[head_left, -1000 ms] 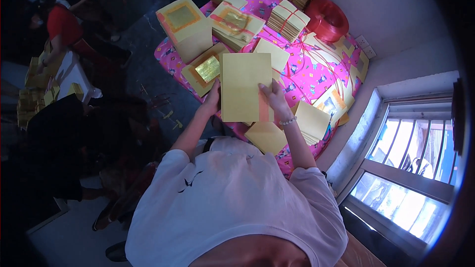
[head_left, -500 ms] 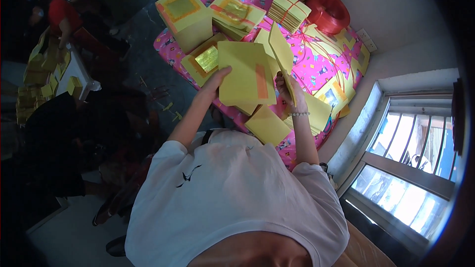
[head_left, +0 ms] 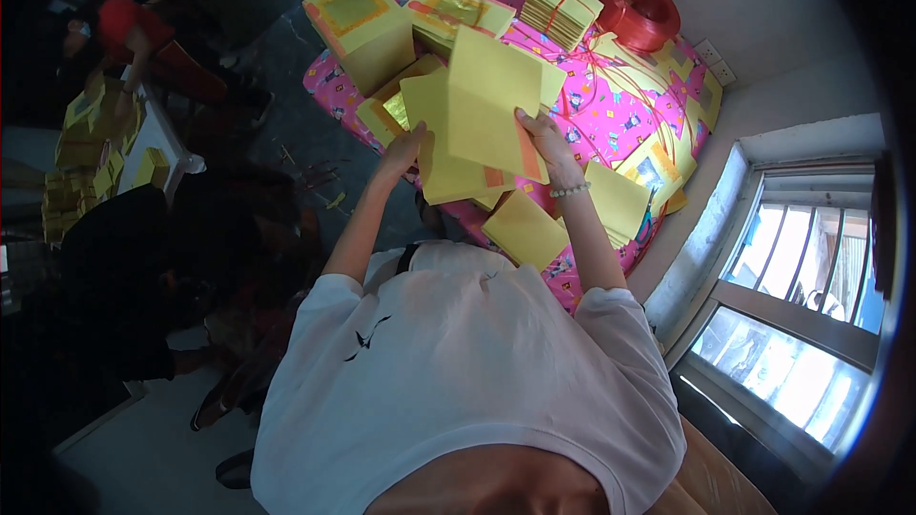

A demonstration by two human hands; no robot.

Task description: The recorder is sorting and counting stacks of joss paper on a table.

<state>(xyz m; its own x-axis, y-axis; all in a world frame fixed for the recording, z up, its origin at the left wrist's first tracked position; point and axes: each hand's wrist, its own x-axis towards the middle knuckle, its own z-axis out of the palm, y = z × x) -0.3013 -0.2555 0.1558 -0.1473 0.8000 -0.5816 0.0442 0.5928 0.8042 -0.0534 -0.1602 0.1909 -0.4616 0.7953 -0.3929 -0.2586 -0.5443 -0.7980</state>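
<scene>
My left hand (head_left: 405,148) grips the left edge of a stack of yellow paper sheets (head_left: 444,157) held above the table. With my right hand (head_left: 544,138) I lift one yellow sheet (head_left: 491,105) off that stack, tilted up and to the right; a bead bracelet sits on that wrist. Under the sheets lies a pink patterned tablecloth (head_left: 611,105) covered with more yellow paper. A yellow sheet pile (head_left: 523,229) lies near the table's front edge below my right forearm.
A yellow box-like bundle (head_left: 358,24) stands at the table's left corner. Tied paper bundles (head_left: 563,5) and a red coil of cord (head_left: 637,5) sit at the back. Another person in red (head_left: 129,24) works at far left beside stacked yellow paper (head_left: 81,162). A window (head_left: 801,315) is on the right.
The single flat stack held in both hands has split: my right hand has peeled the top sheet up and to the right while my left hand keeps the rest.
</scene>
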